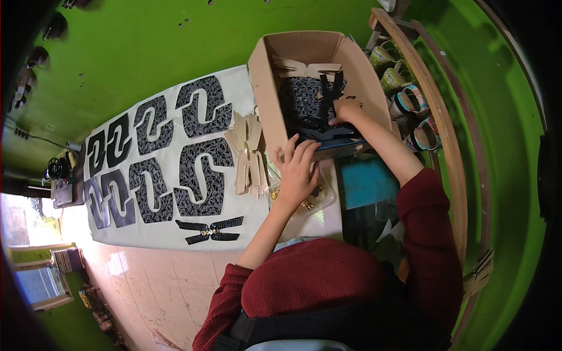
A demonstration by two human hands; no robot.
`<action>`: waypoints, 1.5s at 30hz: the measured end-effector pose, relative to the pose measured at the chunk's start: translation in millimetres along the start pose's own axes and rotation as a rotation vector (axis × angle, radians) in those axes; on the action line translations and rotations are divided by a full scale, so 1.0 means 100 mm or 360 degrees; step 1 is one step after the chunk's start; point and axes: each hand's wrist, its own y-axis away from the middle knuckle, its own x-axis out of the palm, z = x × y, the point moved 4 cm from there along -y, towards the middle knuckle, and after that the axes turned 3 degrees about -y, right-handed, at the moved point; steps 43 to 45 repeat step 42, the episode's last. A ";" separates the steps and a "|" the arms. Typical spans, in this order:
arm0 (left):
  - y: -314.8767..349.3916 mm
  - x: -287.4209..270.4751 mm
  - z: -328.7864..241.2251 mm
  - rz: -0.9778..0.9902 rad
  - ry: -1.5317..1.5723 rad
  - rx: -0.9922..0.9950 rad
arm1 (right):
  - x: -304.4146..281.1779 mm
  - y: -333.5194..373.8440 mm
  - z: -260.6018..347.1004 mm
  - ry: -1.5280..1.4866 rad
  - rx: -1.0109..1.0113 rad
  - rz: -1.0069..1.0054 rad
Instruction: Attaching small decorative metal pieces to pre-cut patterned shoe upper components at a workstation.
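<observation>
A cardboard box (270, 88) stands on the right of the table, open at the top. Inside it lie black patterned pieces (301, 96), beige strap pieces (307, 67) and black straps (332, 85). My right hand (349, 111) reaches into the box with its fingers curled down among the black pieces; what they hold, if anything, is hidden. My left hand (298, 174) is at the box's near left corner, fingers apart, with fingertips at the rim. Below its wrist is a clear container (319, 202) with gold-coloured small parts.
Black patterned S-shaped pieces (202, 202) lie in two rows on the white-covered table (269, 237). Beside the box is a stack of beige straps (246, 153); a black bow-like strap piece (209, 230) lies nearer me. At right, a wooden rack (448, 105) holds colourful sandals (410, 99).
</observation>
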 end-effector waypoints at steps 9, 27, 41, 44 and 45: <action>-0.01 -0.04 -0.06 0.0031 0.0066 0.0012 | -0.21 -0.11 -0.54 -0.1088 -0.0018 -0.0359; 1.02 -0.82 0.58 -0.0351 0.2787 -0.0863 | -0.22 2.12 1.08 -0.2274 -0.1401 0.0101; 2.76 -0.92 1.79 -0.0372 0.1698 -0.1681 | 1.09 2.45 2.18 -0.1634 -0.0679 -0.0432; 2.76 -0.89 1.83 -0.0375 0.1627 -0.1685 | 1.09 2.45 2.21 -0.1460 -0.0636 -0.0579; 2.76 -0.89 1.83 -0.0375 0.1627 -0.1685 | 1.09 2.45 2.21 -0.1460 -0.0636 -0.0579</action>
